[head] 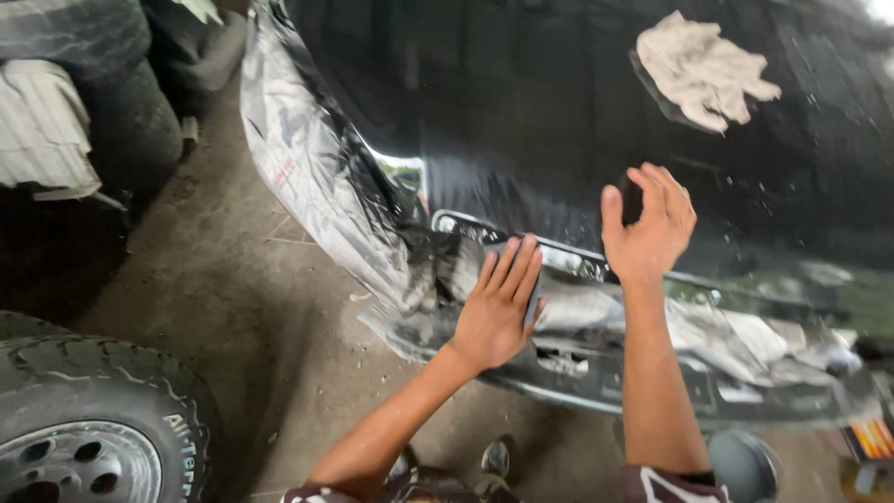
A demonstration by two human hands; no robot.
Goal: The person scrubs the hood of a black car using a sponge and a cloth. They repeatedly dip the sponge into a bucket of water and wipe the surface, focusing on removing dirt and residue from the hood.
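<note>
Resting: two hands, one rag, black panel.

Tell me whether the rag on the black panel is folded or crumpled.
Crumpled. The pale rag lies bunched on the wet black car panel, its edges ragged and uneven, apart from both hands.

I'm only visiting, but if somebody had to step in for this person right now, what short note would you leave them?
Left hand: flat, fingers together, pressing a thin dark pad against the lower edge of the black car panel.
Right hand: raised against the panel, curled around something small and dark; I cannot tell what.
A pale rag lies on the panel above the right hand. Newspaper masking covers the parts beside and below.
Done: the panel looks wet and streaked around the hands.
Left: how far the rubbing has gone, I cannot judge.
</note>
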